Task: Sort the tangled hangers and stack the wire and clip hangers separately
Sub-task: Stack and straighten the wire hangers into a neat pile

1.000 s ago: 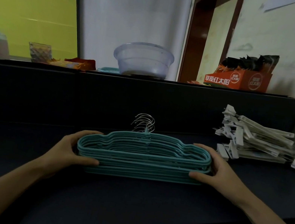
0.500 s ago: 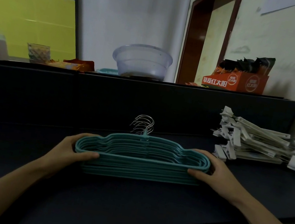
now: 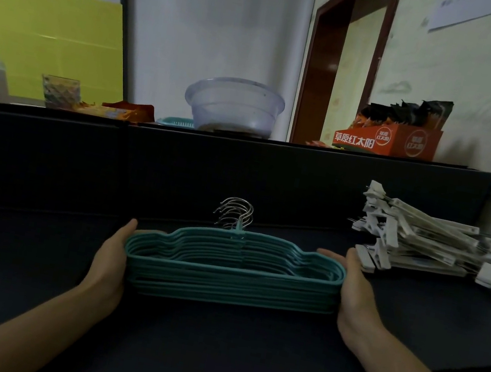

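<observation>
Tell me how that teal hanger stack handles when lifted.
The teal hanger stack is probably light: thin wire. Its loose layers may fan apart unless the left hand and right hand squeeze the ends. The hooks could snag.

Dim indoor light, wide-angle bending, blurred edges.
</observation>
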Demonstrator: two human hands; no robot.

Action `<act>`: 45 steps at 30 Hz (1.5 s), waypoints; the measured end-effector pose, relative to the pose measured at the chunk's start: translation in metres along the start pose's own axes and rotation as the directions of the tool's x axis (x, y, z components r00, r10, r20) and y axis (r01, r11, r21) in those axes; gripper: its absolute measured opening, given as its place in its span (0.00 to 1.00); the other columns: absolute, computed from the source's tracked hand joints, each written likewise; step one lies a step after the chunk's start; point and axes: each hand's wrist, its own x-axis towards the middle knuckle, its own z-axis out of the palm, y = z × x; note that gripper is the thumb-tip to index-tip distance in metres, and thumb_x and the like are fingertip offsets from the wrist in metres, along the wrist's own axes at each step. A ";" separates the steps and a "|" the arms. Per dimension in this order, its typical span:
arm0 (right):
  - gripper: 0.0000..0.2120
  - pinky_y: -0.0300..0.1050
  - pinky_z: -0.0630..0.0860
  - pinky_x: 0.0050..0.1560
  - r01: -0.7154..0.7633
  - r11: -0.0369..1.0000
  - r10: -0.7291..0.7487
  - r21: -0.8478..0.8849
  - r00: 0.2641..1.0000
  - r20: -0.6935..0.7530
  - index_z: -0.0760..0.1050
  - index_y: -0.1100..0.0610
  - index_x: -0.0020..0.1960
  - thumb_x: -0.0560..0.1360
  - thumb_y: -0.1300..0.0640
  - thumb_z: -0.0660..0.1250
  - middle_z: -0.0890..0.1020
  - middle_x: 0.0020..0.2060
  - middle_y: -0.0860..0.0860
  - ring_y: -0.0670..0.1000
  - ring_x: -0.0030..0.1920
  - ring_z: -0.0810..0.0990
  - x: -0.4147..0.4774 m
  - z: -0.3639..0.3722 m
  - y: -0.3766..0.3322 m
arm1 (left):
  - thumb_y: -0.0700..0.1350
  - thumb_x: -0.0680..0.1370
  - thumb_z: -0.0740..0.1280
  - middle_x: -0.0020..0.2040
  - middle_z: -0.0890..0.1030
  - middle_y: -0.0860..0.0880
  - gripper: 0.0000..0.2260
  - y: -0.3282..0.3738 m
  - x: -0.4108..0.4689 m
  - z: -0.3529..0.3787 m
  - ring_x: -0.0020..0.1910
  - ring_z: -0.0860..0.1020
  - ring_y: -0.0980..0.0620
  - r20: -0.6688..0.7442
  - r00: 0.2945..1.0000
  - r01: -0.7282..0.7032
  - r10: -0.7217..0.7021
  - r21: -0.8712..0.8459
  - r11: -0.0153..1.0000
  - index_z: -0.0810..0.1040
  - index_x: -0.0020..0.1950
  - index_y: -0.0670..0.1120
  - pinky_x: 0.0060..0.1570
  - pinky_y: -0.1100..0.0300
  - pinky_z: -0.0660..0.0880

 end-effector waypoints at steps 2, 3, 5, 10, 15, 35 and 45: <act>0.24 0.51 0.74 0.53 0.008 1.000 -0.008 -0.006 1.000 -0.002 0.78 0.52 0.49 0.81 0.43 0.46 0.82 0.48 0.54 0.52 0.50 0.79 -0.001 -0.001 -0.001 | 0.53 0.80 0.53 0.46 0.82 0.41 0.21 0.000 0.000 0.002 0.45 0.79 0.42 -0.018 1.000 -0.008 0.008 -0.002 1.000 0.81 0.45 0.43 0.44 0.50 0.75; 0.24 0.51 0.74 0.53 0.011 1.000 -0.011 -0.015 1.000 0.002 0.78 0.52 0.49 0.81 0.44 0.46 0.82 0.48 0.54 0.52 0.50 0.79 -0.001 -0.002 -0.001 | 0.53 0.80 0.52 0.45 0.82 0.41 0.21 -0.001 0.000 0.003 0.44 0.79 0.42 -0.019 1.000 -0.014 0.014 -0.003 1.000 0.81 0.45 0.43 0.43 0.50 0.75; 0.24 0.51 0.73 0.56 0.013 0.999 -0.013 -0.034 1.000 0.010 0.78 0.53 0.49 0.81 0.42 0.46 0.82 0.49 0.54 0.52 0.51 0.79 0.001 -0.004 -0.003 | 0.53 0.80 0.51 0.44 0.82 0.41 0.22 -0.001 0.000 0.003 0.44 0.79 0.42 -0.019 0.999 -0.039 0.039 -0.005 0.999 0.81 0.45 0.43 0.43 0.50 0.75; 0.30 0.50 0.66 0.66 0.005 0.998 -0.004 0.070 1.000 -0.010 0.75 0.59 0.57 0.80 0.40 0.42 0.75 0.63 0.57 0.54 0.65 0.72 0.016 -0.011 -0.013 | 0.57 0.80 0.49 0.48 0.82 0.40 0.27 0.003 0.003 -0.003 0.48 0.79 0.41 -0.027 0.995 -0.092 0.091 -0.043 0.995 0.80 0.48 0.40 0.49 0.49 0.74; 0.32 0.53 0.65 0.70 -0.035 0.987 0.014 0.157 0.991 0.129 0.76 0.57 0.54 0.79 0.37 0.41 0.74 0.65 0.57 0.55 0.65 0.73 0.019 -0.004 -0.009 | 0.58 0.80 0.48 0.40 0.85 0.43 0.29 0.006 0.000 0.001 0.45 0.80 0.42 0.033 0.996 -0.085 0.087 -0.059 0.995 0.81 0.45 0.39 0.44 0.50 0.74; 0.30 0.49 0.75 0.43 -0.018 0.991 0.022 0.135 0.999 -0.027 0.78 0.59 0.46 0.80 0.40 0.45 0.83 0.42 0.55 0.55 0.43 0.80 0.006 0.000 0.001 | 0.51 0.80 0.53 0.42 0.81 0.43 0.18 0.007 -0.018 0.010 0.42 0.78 0.45 -0.097 0.995 -0.033 0.035 0.025 0.999 0.79 0.42 0.44 0.40 0.53 0.73; 0.33 0.50 0.75 0.41 -0.025 0.988 0.031 0.152 0.999 -0.038 0.80 0.59 0.38 0.81 0.41 0.44 0.83 0.29 0.54 0.56 0.38 0.80 0.001 0.010 -0.002 | 0.49 0.80 0.51 0.42 0.81 0.42 0.19 0.004 -0.022 0.006 0.43 0.78 0.42 -0.187 0.978 -0.056 0.088 0.172 0.984 0.79 0.41 0.45 0.49 0.48 0.73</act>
